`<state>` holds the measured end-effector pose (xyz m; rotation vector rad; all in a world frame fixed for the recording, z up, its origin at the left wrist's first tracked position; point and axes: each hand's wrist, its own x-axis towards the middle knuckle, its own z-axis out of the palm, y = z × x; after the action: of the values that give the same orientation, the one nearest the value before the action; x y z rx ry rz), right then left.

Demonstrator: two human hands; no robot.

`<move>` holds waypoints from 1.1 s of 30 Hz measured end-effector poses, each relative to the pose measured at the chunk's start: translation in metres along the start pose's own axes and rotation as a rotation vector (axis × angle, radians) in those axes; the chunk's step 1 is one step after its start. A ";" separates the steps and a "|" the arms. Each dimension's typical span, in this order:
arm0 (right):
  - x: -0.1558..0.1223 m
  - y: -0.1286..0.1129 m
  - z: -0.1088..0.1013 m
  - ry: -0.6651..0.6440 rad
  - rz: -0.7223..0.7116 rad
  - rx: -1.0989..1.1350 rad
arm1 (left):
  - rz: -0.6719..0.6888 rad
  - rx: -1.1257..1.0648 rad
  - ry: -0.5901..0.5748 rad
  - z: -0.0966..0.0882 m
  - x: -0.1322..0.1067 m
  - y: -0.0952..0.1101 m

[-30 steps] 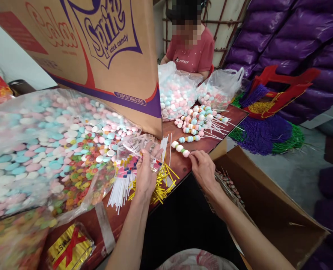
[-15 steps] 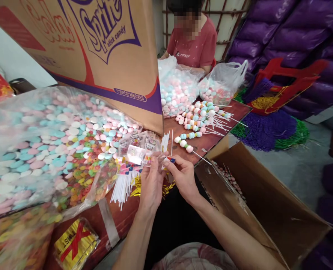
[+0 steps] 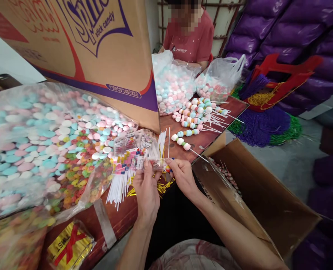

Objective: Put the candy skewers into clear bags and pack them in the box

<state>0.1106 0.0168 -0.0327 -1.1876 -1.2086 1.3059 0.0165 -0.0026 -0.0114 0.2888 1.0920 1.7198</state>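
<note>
Between my two hands a small clear printed plastic bag (image 3: 155,165) is held stretched sideways. My left hand (image 3: 147,192) pinches its left part between thumb and fingers. At the bag's right end, which shows some blue and red print, the thumb and fingers of my right hand (image 3: 183,177) are closed. More printed bags (image 3: 125,143) lie in a pile just beyond my left hand. Bundled white sticks (image 3: 118,190) rest to its left. Gold twist ties (image 3: 164,185) are scattered beneath and behind the hands.
Marshmallow skewers (image 3: 196,116) lie on the right of the table. A big bag of pastel candies (image 3: 28,150) covers the left. A tall carton (image 3: 98,71) stands behind, an open box (image 3: 267,195) at right. Across the table sits a person (image 3: 189,41).
The small bag has turned and is drawn out lengthwise between my hands, which are slightly farther apart. My view has shifted a little, so the surroundings sit farther left and higher.
</note>
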 end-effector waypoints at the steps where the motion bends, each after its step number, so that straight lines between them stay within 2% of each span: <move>1: 0.000 0.000 -0.002 -0.014 -0.013 -0.028 | 0.005 -0.016 0.012 -0.001 0.001 0.001; 3: 0.001 -0.001 -0.008 -0.052 -0.036 -0.080 | -0.004 -0.041 0.047 -0.002 0.004 0.001; 5: 0.002 -0.003 -0.017 -0.029 -0.103 -0.160 | -0.032 -0.053 0.083 -0.003 0.008 0.001; 7: 0.006 -0.005 -0.033 0.097 -0.218 -0.340 | -0.058 -0.065 0.113 -0.002 0.013 0.002; 9: 0.011 -0.004 -0.052 0.284 -0.325 -0.644 | -0.089 -0.074 0.137 -0.002 0.018 0.004; 11: 0.018 0.002 -0.071 0.412 -0.378 -0.969 | -0.132 -0.081 0.150 -0.001 0.022 0.008; 14: 0.026 0.016 -0.088 0.411 -0.391 -1.193 | -0.189 -0.100 0.175 0.000 0.027 0.013; 16: 0.027 0.023 -0.090 0.393 -0.399 -1.150 | -0.220 -0.111 0.197 0.001 0.029 0.014; 18: 0.024 0.024 -0.087 0.405 -0.406 -0.992 | -0.246 -0.118 0.219 0.002 0.030 0.016; 22: 0.005 0.006 -0.077 0.356 -0.433 -0.570 | -0.269 -0.127 0.276 0.003 0.033 0.017; 24: -0.008 -0.007 -0.075 0.297 -0.475 -0.468 | -0.264 -0.131 0.294 0.004 0.036 0.017; 28: -0.026 -0.023 -0.074 0.252 -0.645 -0.596 | -0.261 -0.144 0.290 0.006 0.039 0.018; 33: -0.029 -0.018 -0.080 0.276 -0.798 -0.779 | -0.279 -0.159 0.319 0.007 0.040 0.021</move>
<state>0.1931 -0.0066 -0.0165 -1.1374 -1.7828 0.0537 -0.0100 0.0340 -0.0035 -0.2371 1.1525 1.6195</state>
